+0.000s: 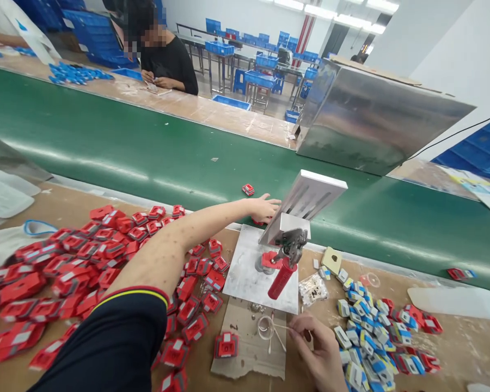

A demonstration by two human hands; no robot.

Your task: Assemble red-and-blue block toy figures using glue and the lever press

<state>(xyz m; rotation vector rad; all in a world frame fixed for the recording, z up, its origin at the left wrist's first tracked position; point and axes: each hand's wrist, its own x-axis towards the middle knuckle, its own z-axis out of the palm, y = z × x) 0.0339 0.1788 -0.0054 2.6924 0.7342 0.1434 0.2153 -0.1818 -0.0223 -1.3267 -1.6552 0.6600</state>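
My left hand (pixel 263 208) reaches out to the near edge of the green belt, fingers stretched and apart. A red plastic part (pixel 258 220) shows partly beneath it; the hand hides the rest. Thumb and finger of my right hand (pixel 316 348) pinch the stick of a cotton swab (pixel 282 326), whose other end is at a small clear round dish (pixel 265 328). More swabs lean in that dish, on a piece of cardboard (pixel 249 362). A red-and-grey part (pixel 226 345) lies on the cardboard. Behind it stands a toggle clamp with a red handle (pixel 283 279), with a red piece (pixel 271 260) under it.
A large heap of red-and-grey parts (pixel 77 256) covers the left side. Small blue, white and yellow pieces (pixel 363 326) are piled at right. One red part (pixel 248 189) lies on the green belt (pixel 147 147). A co-worker (pixel 167 62) sits across, beside a metal box (pixel 375 114).
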